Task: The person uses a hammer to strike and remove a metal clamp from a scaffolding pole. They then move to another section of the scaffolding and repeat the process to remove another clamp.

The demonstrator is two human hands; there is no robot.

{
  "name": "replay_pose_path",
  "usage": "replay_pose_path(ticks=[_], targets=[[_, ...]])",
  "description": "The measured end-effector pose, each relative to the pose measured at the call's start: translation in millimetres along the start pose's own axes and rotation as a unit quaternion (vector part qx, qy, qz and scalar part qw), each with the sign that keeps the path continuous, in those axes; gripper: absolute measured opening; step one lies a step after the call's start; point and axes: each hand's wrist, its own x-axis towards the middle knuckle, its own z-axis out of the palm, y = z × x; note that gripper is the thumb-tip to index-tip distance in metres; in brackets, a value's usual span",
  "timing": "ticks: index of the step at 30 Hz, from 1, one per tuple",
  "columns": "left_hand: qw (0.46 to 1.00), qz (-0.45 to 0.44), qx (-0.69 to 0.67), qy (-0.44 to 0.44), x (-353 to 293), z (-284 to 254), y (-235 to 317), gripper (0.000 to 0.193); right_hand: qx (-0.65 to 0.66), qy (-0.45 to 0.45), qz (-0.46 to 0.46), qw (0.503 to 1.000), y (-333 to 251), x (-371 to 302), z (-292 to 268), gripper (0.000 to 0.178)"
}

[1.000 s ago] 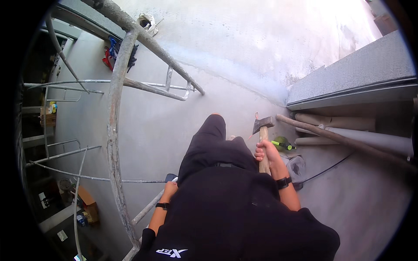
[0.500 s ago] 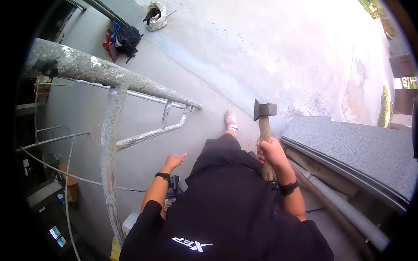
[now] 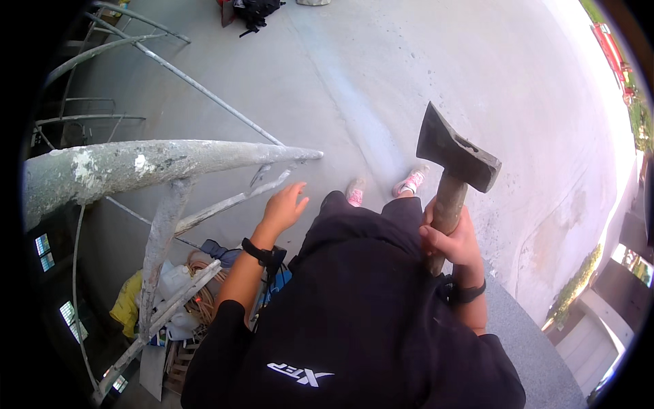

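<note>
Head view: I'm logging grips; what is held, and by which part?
The axe, by its handle, in the right hand; the left hand holds nothing.

Grey concrete floor (image 3: 300, 88), smooth, crossed by a pale bluish streak (image 3: 364, 129). Light strongest to the right, floor washed nearly white; greenery (image 3: 642, 119) beyond. Left margin dark, small bright panes (image 3: 72, 322) there. Paint-spotted metal scaffold (image 3: 112, 167) at left. Speckled grey slab (image 3: 528, 341) lower right.

wide head-worn view; straight downward

Axe handle (image 3: 450, 203) (partly out of sight)
</note>
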Motion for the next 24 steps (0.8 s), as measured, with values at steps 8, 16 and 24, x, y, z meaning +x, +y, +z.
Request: replay_pose_path(ticks=[8,16,24], targets=[[0.96,-0.111,-0.142,0.216,-30.9,-45.6,143.1,0.046,-0.267,-0.276,0.024,0.923,-52.0,102.4,-50.2,0.017],[0.81,-0.108,-0.364,0.447,-53.4,-60.3,249.5,0.044,-0.342,-0.517,-0.061,0.783,-79.2,170.3,-18.0,0.015],[0.747,-0.097,-0.369,0.544,-42.0,-76.2,251.6,0.089,-0.302,-0.63,-0.16,0.697,-110.3,198.1,71.1,0.01]])
